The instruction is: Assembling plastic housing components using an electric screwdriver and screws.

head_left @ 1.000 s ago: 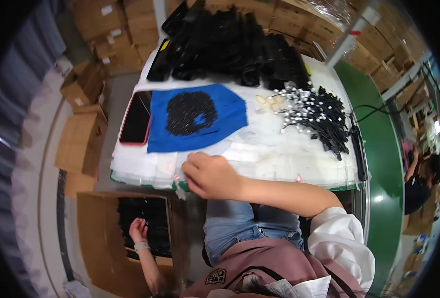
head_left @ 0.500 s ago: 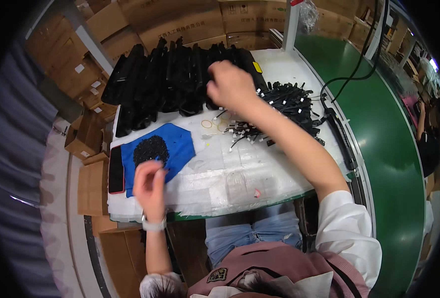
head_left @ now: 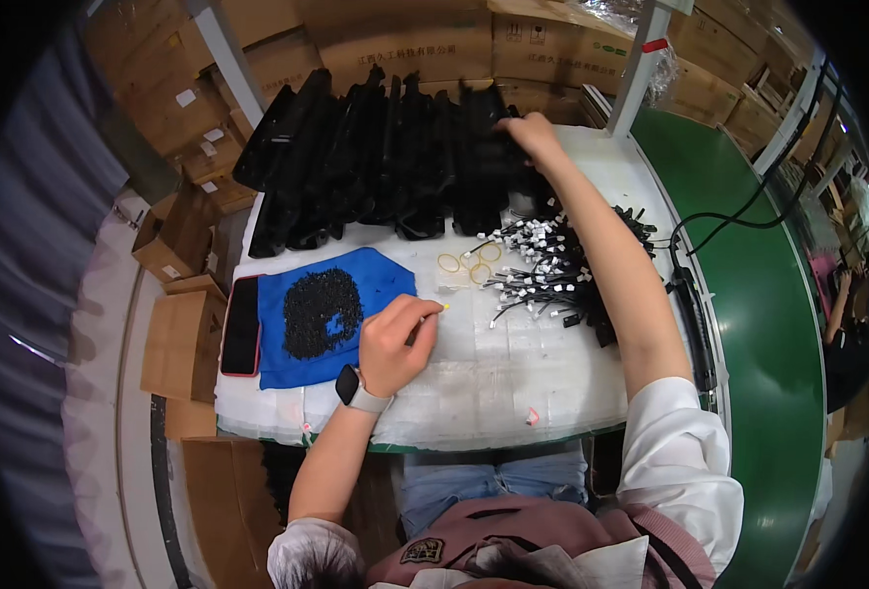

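My right hand reaches to the back of the table, its fingers closed on the upper edge of a long black plastic part. That part is smeared by motion and sits at the right end of a row of similar black parts. My left hand is low over the table beside a blue cloth, fingers curled and index and thumb close together; what they hold, if anything, is too small to tell. A tiny yellow bit shows at the index fingertip. Small black pieces are heaped on the cloth.
Under my right forearm lies a bundle of black cables with white connectors. Rubber bands lie left of it. A phone rests at the left edge, and a black bar-shaped tool with a cord along the right. Cartons stand behind.
My left hand has moved right, off the cloth's heap to its right side. My right hand has gone farther right and back, onto the end black part. The whole view has shifted slightly.
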